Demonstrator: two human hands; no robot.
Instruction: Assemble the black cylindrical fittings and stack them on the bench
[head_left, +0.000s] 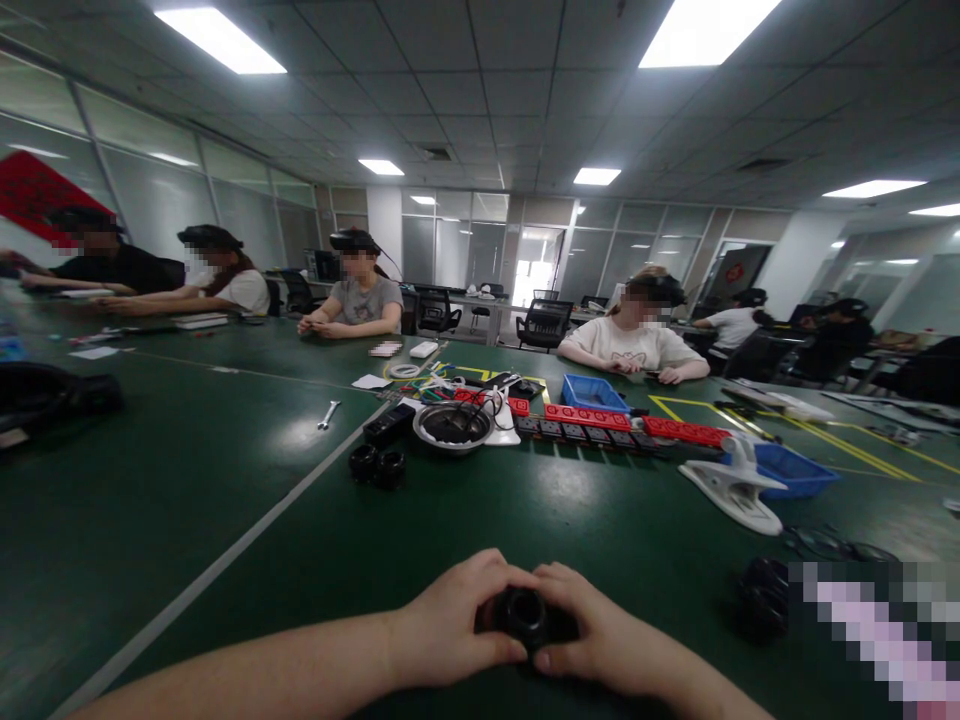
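Both my hands meet around a round black part (523, 612) with a dark hole in its top, low in the middle of the head view. My left hand (461, 620) wraps its left side, thumb in front and fingers behind. From the right, my right hand (589, 625) closes on the same part, its thumb near the left one. The part's lower side is hidden by the thumbs. Two similar black round parts (377, 465) sit together on the green table (285, 560), farther off to the left. Another black object (765, 597) lies to the right of my right hand.
A metal bowl (454, 427), red strips (589, 416), a blue tray (595, 392) and a white clamp-like stand (735, 490) lie across the table beyond my hands. A wrench (328, 415) lies at left. Several people sit around the tables.
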